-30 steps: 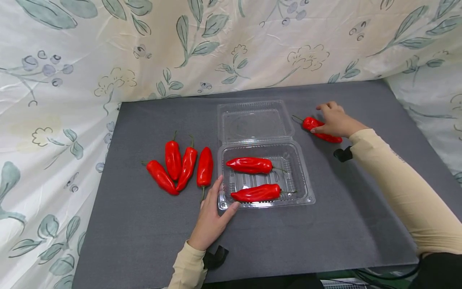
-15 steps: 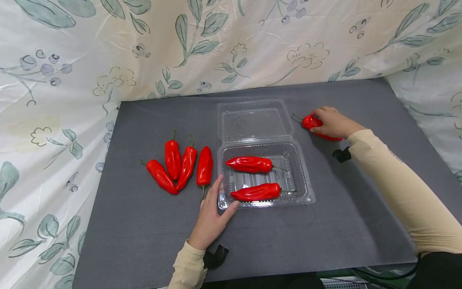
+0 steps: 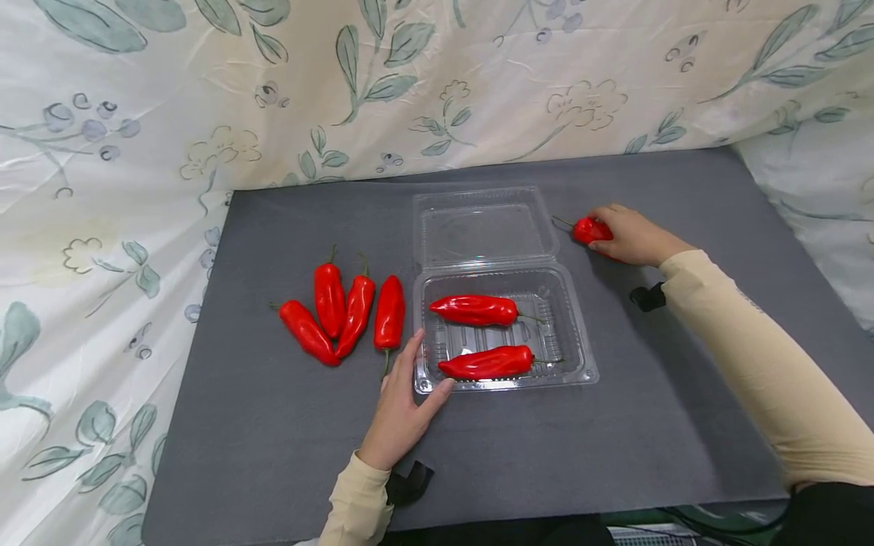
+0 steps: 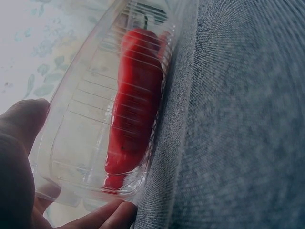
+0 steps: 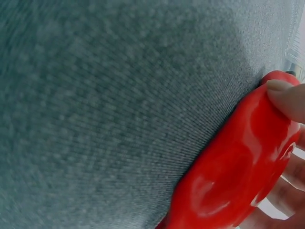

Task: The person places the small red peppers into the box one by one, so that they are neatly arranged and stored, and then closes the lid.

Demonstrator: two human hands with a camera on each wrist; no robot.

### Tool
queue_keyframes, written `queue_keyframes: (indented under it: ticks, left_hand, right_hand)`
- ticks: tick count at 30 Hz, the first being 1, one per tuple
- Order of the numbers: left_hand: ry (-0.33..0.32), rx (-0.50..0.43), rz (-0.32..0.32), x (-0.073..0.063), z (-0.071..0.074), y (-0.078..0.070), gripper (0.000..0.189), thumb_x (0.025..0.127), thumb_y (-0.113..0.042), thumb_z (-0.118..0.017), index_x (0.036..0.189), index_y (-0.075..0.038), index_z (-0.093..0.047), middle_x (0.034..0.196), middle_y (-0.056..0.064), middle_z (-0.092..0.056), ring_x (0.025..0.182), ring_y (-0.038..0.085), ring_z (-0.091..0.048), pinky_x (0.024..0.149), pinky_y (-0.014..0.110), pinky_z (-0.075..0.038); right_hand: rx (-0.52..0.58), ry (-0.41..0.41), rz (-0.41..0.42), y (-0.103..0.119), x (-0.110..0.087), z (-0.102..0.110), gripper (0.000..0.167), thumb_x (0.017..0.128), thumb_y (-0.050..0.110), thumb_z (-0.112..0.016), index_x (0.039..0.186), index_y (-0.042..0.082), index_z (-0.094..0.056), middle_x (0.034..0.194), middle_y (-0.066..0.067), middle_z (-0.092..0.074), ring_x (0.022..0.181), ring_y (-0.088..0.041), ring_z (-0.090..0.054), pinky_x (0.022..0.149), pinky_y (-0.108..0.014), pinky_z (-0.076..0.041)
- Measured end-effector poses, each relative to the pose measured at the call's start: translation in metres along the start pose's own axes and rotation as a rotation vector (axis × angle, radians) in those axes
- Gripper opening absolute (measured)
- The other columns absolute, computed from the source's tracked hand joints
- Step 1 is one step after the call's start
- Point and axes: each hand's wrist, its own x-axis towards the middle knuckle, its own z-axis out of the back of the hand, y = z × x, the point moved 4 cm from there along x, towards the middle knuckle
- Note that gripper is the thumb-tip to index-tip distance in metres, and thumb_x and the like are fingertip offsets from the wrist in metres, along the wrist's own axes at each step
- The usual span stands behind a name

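My right hand (image 3: 635, 236) grips a red chili pepper (image 3: 589, 230) lying on the cloth right of the clear plastic container (image 3: 580, 334). In the right wrist view, the thumb presses on this pepper (image 5: 233, 157) near its stem end, and the fingers lie along its far side. The container stands with its lid (image 3: 485, 227) folded back. Two red peppers lie inside it, an upper one (image 3: 474, 310) and a lower one (image 3: 488, 363), stems to the right. My left hand (image 3: 399, 413) rests at the container's near left corner, thumb and fingers spread along two sides.
Left of the container, several more red peppers (image 3: 331, 299) lie on the grey cloth (image 3: 287, 432). One pepper (image 3: 389, 311) is close to the container's left wall. A floral curtain (image 3: 478, 83) hangs behind the table.
My right hand's raised fingers have come down and closed round the pepper on the right. The left hand and container stay where they were.
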Motion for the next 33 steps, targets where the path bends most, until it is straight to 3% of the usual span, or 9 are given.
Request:
queue_keyframes:
  ticks: [9,27,33]
  left_hand:
    - [0.011,-0.005,-0.008,-0.001,0.001,0.001,0.081,0.084,-0.044,-0.066,0.152,-0.030,-0.023,0.150,0.002,-0.036,0.133,0.021,-0.037,0.104,0.054,-0.029]
    - [0.002,-0.019,-0.022,-0.002,0.002,0.002,0.079,0.085,-0.046,-0.065,0.151,-0.035,-0.022,0.148,0.002,-0.039,0.131,0.020,-0.038,0.103,0.054,-0.028]
    - [0.002,-0.013,-0.012,-0.002,0.003,0.001,0.080,0.085,-0.047,-0.065,0.151,-0.034,-0.022,0.149,0.002,-0.038,0.131,0.021,-0.038,0.102,0.054,-0.029]
  right_hand:
    - [-0.002,-0.014,0.012,-0.003,-0.006,-0.002,0.051,0.087,0.013,-0.067,0.127,-0.010,-0.046,0.121,-0.031,-0.049,0.104,-0.042,-0.049,0.088,-0.056,-0.045]
    - [-0.007,-0.044,0.037,-0.007,-0.009,-0.001,0.053,0.085,0.017,-0.070,0.127,-0.008,-0.049,0.121,-0.030,-0.052,0.106,-0.041,-0.052,0.089,-0.056,-0.044]
    - [-0.011,-0.072,0.034,-0.011,-0.011,0.009,0.051,0.085,0.016,-0.070,0.125,-0.008,-0.050,0.117,-0.029,-0.054,0.104,-0.040,-0.051,0.087,-0.055,-0.045]
